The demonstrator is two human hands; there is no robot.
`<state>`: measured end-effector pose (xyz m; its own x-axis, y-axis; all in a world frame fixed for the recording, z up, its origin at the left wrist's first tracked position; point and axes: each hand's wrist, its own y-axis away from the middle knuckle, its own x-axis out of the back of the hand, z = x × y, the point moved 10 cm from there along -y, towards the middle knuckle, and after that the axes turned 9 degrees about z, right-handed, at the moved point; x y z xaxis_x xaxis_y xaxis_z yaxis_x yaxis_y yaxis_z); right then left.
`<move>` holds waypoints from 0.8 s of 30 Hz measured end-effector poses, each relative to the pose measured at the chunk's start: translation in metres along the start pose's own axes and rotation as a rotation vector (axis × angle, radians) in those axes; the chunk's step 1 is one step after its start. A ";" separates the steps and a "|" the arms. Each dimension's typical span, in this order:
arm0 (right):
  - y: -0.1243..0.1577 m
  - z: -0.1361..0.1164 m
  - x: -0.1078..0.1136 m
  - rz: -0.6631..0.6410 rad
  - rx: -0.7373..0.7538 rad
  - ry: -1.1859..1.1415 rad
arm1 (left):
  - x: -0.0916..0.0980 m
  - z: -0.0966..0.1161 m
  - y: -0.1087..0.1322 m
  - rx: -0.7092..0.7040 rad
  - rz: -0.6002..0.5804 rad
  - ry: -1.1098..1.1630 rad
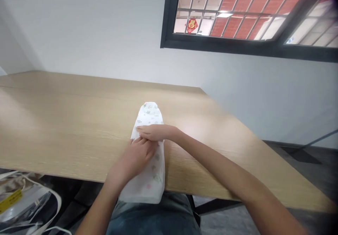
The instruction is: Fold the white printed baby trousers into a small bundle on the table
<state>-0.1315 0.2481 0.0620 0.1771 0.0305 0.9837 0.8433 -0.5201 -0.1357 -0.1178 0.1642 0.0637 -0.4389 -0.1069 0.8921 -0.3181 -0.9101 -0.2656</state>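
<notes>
White printed cloth (pixel 149 117) lies on the desk (pixel 66 129), folded lengthwise into a narrow strip but not crosswise, right hand (pixel 154 132) flat across it, left hand (pixel 137 157) curled at its edge, grip unclear.

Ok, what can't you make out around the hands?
Head view: middle of the long white printed cloth, hidden under the left hand and right hand.
Head view: left hand's grip, fingertips masked by the right hand.
Head view: silvery plastic bag, cut off by the bottom-left edge.

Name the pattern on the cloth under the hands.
The cloth is white with small scattered pastel prints; head view.
</notes>
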 end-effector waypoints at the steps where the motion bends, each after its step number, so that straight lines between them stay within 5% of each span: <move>1: 0.003 0.002 -0.005 -0.022 0.013 0.007 | -0.001 -0.005 -0.004 0.002 -0.001 0.002; 6: -0.017 0.059 -0.011 0.033 -0.145 0.134 | -0.017 -0.007 0.035 -0.006 0.053 -0.060; 12: -0.048 0.082 -0.004 0.132 -0.253 0.192 | -0.004 0.017 0.101 -0.321 0.125 -0.118; 16: -0.024 0.040 -0.002 0.032 -0.245 0.154 | -0.002 -0.023 0.101 -0.231 0.064 -0.165; 20: 0.035 -0.047 -0.011 -0.092 -0.056 0.102 | 0.001 -0.056 0.096 -0.082 0.129 -0.221; 24: 0.089 -0.125 -0.004 0.117 0.258 0.276 | 0.006 -0.046 0.092 -0.122 0.146 -0.100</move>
<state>-0.1208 0.0955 0.0604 0.1659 -0.2649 0.9499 0.9315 -0.2742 -0.2392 -0.1885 0.0981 0.0279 -0.4042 -0.2789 0.8711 -0.3593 -0.8275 -0.4316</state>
